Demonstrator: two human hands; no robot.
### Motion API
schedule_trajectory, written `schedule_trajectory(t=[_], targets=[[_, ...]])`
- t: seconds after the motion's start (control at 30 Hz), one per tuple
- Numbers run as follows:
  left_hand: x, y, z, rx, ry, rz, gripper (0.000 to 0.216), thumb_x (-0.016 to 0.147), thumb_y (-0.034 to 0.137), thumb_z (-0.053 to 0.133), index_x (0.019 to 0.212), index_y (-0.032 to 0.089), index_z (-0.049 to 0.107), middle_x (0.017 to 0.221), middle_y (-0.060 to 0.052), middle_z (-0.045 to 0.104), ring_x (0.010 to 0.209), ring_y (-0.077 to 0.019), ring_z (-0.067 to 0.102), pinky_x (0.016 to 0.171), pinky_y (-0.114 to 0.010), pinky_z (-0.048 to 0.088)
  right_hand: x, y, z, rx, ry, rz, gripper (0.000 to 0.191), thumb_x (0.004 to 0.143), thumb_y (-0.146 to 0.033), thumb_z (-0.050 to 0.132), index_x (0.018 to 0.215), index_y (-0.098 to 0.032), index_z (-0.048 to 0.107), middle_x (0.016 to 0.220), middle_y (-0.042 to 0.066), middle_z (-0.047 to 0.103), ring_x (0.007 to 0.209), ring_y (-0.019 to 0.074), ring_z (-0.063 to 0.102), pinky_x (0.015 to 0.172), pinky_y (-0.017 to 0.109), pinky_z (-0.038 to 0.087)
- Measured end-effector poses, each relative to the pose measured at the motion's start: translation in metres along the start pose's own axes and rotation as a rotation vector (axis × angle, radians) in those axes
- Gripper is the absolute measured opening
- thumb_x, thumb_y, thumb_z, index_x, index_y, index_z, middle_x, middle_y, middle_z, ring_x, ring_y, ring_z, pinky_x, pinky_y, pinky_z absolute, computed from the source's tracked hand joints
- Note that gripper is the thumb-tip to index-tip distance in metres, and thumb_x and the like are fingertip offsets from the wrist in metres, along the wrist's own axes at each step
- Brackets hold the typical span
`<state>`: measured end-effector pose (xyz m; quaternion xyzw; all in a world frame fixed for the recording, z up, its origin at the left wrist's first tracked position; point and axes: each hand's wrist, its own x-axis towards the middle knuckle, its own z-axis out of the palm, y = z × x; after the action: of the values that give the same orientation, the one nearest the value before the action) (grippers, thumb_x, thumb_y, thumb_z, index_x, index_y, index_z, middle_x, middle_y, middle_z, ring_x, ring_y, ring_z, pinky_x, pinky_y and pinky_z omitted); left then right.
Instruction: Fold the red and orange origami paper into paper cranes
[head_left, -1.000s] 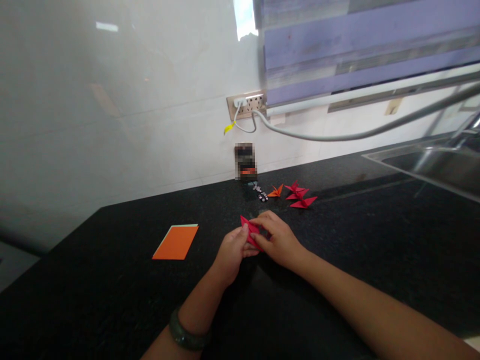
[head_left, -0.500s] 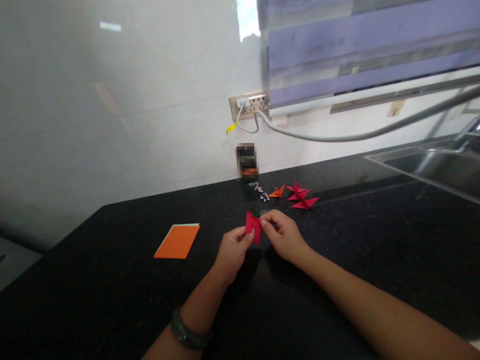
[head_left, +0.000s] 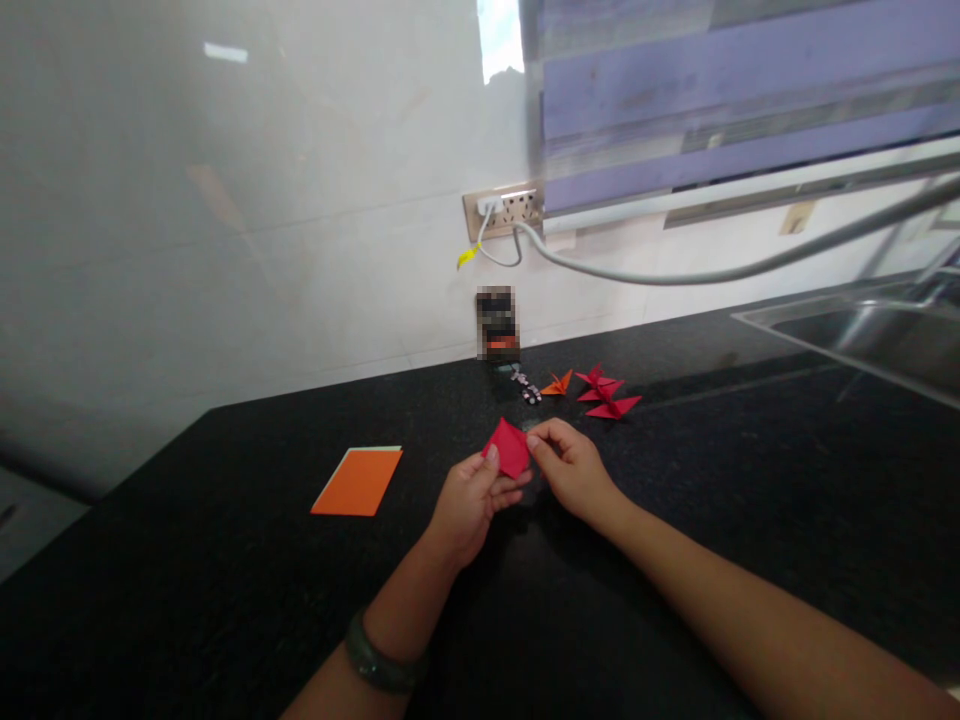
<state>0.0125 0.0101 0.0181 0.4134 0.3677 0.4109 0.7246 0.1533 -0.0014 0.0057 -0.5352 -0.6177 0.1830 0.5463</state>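
A small folded piece of red paper (head_left: 509, 447) is held up just above the black countertop (head_left: 225, 560). My left hand (head_left: 469, 500) grips its lower left side, thumb on the front face. My right hand (head_left: 571, 468) pinches its right corner between thumb and forefinger. A dark bangle (head_left: 379, 662) sits on my left wrist. Both forearms reach in from the bottom of the view.
A stack of orange paper sheets (head_left: 358, 481) lies flat to the left. Behind the hands sit several folded origami figures, one orange (head_left: 557, 384) and others red (head_left: 609, 394), beside a small dark object (head_left: 496, 325) against the wall. A grey cable (head_left: 675, 270) hangs from a wall socket (head_left: 503, 208). A steel sink (head_left: 862, 335) is at the right.
The red paper went from lying low under both hands to being lifted and turned, and it now shows a broader, diamond-like face. Both hands stayed on it.
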Motion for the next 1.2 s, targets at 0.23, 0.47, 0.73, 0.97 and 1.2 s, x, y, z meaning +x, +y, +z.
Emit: schedule_trajectory(t=[0.23, 0.47, 0.73, 0.97, 1.2], targets=[[-0.003, -0.003, 0.003, 0.037, -0.023, 0.005, 0.032, 0.071, 0.038, 0.06, 0.087, 0.009, 0.062, 0.081, -0.01, 0.067, 0.072, -0.0166, 0.064, 0.059, -0.022, 0.049, 0.001, 0.002, -0.003, -0.154, 0.101, -0.18, 0.009, 0.075, -0.015, 0.05, 0.076, -0.018, 0.058, 0.071, 0.003, 0.054, 0.066, 0.0143, 0.051, 0.06, 0.026, 0.041], [0.001, -0.008, 0.001, 0.128, 0.066, 0.071, 0.037, 0.068, 0.043, 0.061, 0.085, 0.01, 0.064, 0.081, -0.009, 0.067, 0.071, -0.0148, 0.062, 0.062, -0.024, 0.049, -0.002, -0.004, -0.005, -0.232, 0.029, -0.273, 0.018, 0.08, -0.019, 0.049, 0.095, -0.019, 0.059, 0.085, 0.007, 0.056, 0.079, 0.0176, 0.055, 0.067, 0.028, 0.046], [0.0, -0.008, 0.001, 0.241, 0.083, 0.115, 0.036, 0.068, 0.043, 0.061, 0.084, 0.012, 0.066, 0.08, -0.007, 0.066, 0.073, -0.0151, 0.06, 0.064, -0.027, 0.051, -0.003, -0.005, -0.006, -0.292, 0.018, -0.297, 0.019, 0.079, -0.018, 0.05, 0.095, -0.018, 0.06, 0.086, 0.007, 0.057, 0.079, 0.0176, 0.055, 0.069, 0.028, 0.046], [-0.001, -0.008, 0.003, 0.298, 0.031, 0.133, 0.034, 0.067, 0.032, 0.065, 0.097, 0.015, 0.065, 0.09, -0.007, 0.066, 0.082, -0.0173, 0.06, 0.063, -0.025, 0.05, -0.003, -0.008, -0.007, -0.273, 0.031, -0.298, 0.013, 0.079, -0.016, 0.05, 0.085, -0.018, 0.061, 0.082, 0.006, 0.058, 0.078, 0.0169, 0.055, 0.069, 0.027, 0.046], [-0.002, -0.006, 0.004, 0.298, 0.004, 0.097, 0.038, 0.067, 0.026, 0.065, 0.103, 0.016, 0.062, 0.094, -0.008, 0.067, 0.083, -0.0192, 0.063, 0.06, -0.023, 0.049, -0.002, -0.006, -0.006, -0.253, 0.065, -0.338, 0.01, 0.077, -0.014, 0.051, 0.079, -0.017, 0.06, 0.077, 0.005, 0.057, 0.074, 0.0157, 0.054, 0.065, 0.027, 0.045]])
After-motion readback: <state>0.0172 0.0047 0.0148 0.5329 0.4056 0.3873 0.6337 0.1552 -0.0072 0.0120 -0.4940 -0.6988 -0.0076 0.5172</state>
